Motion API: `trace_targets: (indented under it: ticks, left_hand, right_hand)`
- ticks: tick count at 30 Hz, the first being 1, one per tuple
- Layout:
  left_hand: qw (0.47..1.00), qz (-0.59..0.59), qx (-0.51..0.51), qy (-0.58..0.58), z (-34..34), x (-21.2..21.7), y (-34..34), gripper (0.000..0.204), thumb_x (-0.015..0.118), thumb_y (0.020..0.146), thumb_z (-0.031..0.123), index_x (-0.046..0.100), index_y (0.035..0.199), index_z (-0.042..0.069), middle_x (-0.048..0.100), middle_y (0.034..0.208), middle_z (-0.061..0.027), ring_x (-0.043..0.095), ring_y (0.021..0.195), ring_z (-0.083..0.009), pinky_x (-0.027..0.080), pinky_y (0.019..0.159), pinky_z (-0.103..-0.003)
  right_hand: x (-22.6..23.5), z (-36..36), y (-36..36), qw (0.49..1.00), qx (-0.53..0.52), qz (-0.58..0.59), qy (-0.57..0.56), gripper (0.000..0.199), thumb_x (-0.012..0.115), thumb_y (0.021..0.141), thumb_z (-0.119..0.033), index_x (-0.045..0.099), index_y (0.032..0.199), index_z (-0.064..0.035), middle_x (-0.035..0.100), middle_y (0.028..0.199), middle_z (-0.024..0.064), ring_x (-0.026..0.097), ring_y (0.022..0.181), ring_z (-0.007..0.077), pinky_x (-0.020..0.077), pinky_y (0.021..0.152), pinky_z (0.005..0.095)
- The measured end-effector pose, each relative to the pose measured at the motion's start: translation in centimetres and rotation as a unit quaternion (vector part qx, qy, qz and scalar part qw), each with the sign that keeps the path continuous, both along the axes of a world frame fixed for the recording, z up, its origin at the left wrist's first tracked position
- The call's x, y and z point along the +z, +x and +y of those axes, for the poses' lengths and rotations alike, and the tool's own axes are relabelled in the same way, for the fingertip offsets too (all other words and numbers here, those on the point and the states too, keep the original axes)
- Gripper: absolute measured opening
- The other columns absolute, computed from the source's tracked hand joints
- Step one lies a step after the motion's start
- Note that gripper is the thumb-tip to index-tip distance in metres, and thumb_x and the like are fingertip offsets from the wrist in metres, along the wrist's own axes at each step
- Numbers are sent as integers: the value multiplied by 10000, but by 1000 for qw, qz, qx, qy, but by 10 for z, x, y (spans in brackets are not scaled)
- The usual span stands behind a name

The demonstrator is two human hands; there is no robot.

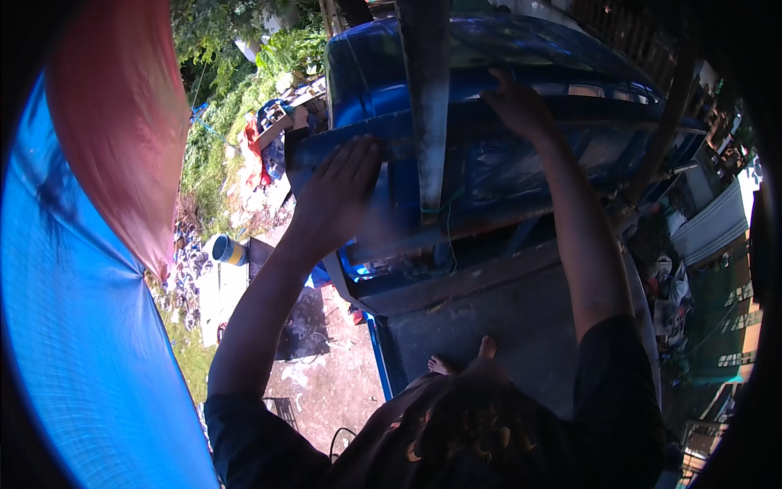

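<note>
— Closest to the lens, at six o'clock, what shows?

— Dark patterned shirt (456, 432) on the person's own chest, with two bare toes (464, 359) peeking past it onto a grey concrete slab (505, 326).

— And the hands?

— Both are raised toward twelve o'clock. Left hand (338, 191) lies flat, fingers (358, 159) spread and extended, palm pressed against the blue panel (505, 163), at roughly eleven o'clock from the frame's centre. It closes round nothing; it only presses on the surface of the panel.

— The right one?

— Right hand (517, 102) sits higher, near one o'clock, laid on the panel's upper edge. Its fingers curl over that edge, so whether they truly grip it I cannot tell.

— Where exactly is the panel?

— It spans the upper middle, from eleven to two o'clock, glossy dark blue, curved, with both hands touching it. A grey upright post (428, 106) runs down between the hands, in front of the panel.

— Anything to the sides?

— At nine o'clock a blue tarp (81, 326) fills the edge, with a red cloth (122, 122) above it. Beyond, near ten o'clock, green bushes (236, 73); lower, a blue and yellow bucket (228, 249) on littered ground.
</note>
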State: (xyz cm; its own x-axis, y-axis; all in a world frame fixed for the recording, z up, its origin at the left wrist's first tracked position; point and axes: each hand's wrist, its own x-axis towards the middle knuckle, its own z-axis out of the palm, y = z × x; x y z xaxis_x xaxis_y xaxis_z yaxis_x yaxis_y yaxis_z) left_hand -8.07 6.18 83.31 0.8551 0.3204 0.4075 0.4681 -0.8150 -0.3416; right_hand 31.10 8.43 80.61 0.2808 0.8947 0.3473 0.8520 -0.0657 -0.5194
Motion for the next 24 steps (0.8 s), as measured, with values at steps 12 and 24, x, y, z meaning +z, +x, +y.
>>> trace_targets:
  ticks: [12,24]
  left_hand:
    - [999,-18,34,28,-10,-12,13,693,636,912,372,505,1433,-67,480,1524,-263,440,1460,-371,321,1225,-482]
    - [988,-50,124,79,-23,-46,50,786,626,930,447,468,1434,-135,452,1523,-320,434,1452,-424,299,1232,-491]
  right_hand:
    - [2,5,-10,999,-8,-30,9,680,616,973,-452,423,1529,-111,721,1185,190,708,1077,382,532,950,459]
    - [2,10,-13,1000,7,-14,-22,650,615,983,-432,429,1521,-118,733,1120,181,742,925,355,551,881,465]
